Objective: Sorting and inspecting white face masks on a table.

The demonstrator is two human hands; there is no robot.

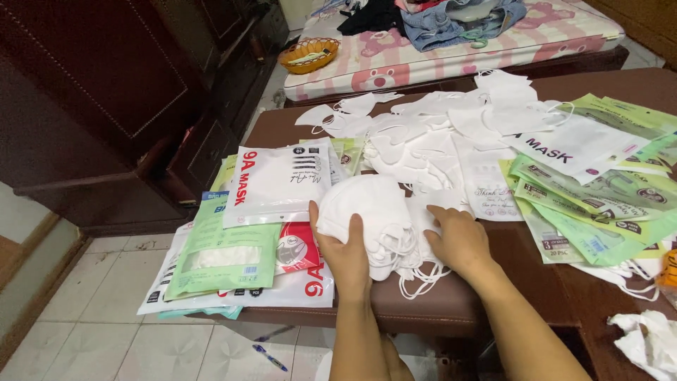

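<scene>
Masks (pixel 367 212), white and folded, gathered in a thick stack near the front edge of the brown table (pixel 437 303). Left hand (pixel 343 248) wrapped around the stack's near-left side, thumb across the top, fingers underneath and out of sight. Right hand (pixel 457 236) laid flat and relaxed on the stack's right side, fingers spread over the white fabric, pinching nothing that can be made out. Ear loops (pixel 416 279) spilling from under the stack toward the table edge. Just left of the stack, touching it, a white sealed pouch (pixel 278 183) with red lettering, lying over a red-and-white packet (pixel 300 250) and beside a pale green packet (pixel 226 257) (all overlapping, some hanging past the table's left edge). Behind the stack, a loose heap of more white masks (pixel 430 130) across the table's middle. To the right, fanned green packets (pixel 592 204) and a white bag (pixel 571 144). Crumpled white paper (pixel 645 339) at the lower right corner. Farther back, a mattress (pixel 451 56) with pink stripes, clothes piled on it, and an orange basket (pixel 309 53) at its corner. On the tiled floor below, a blue pen (pixel 270 358).
</scene>
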